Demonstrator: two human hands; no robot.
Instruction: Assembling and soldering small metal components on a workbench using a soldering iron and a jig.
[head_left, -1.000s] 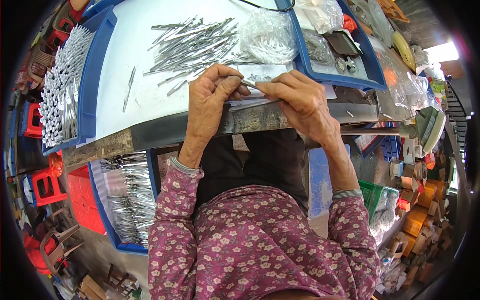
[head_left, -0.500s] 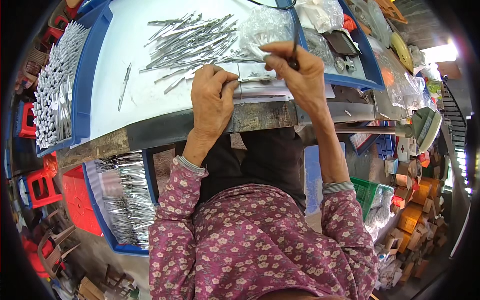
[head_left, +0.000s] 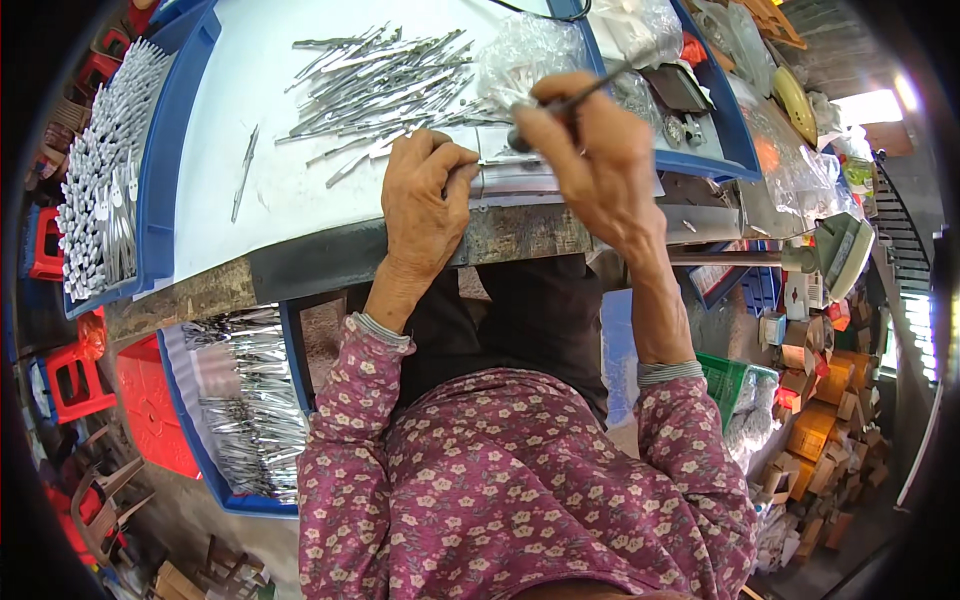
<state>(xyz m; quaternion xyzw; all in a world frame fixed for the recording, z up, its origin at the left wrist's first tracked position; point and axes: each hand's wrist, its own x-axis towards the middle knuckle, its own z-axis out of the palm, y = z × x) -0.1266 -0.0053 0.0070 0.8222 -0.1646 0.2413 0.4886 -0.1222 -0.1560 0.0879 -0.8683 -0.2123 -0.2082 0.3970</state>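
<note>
My left hand [head_left: 425,200] rests at the table's front edge, fingers bent and thumb pressed in. What it pinches, if anything, is hidden. Beside its fingertips lies a pale metal block [head_left: 520,184] with a flat strip along it. Over that block, my right hand [head_left: 600,150], somewhat blurred, is closed around a slim dark tool [head_left: 622,70]. The tool's shaft slants up to the right, and a rounded dark end shows below the fingers; its exact kind is unclear. A heap of thin metal pieces [head_left: 385,90] lies just beyond my left hand.
One metal piece [head_left: 245,172] lies apart on the white sheet. Blue trays stand around: one packed with white-ended rods [head_left: 115,160], another below holding metal pieces [head_left: 255,400], and a right one [head_left: 745,150] with bags. A clear plastic bag [head_left: 535,55] sits behind my right hand.
My right hand has shifted slightly and turned, so the dark tool has swung from nearly upright to slanting right. My left hand has stayed in place.
</note>
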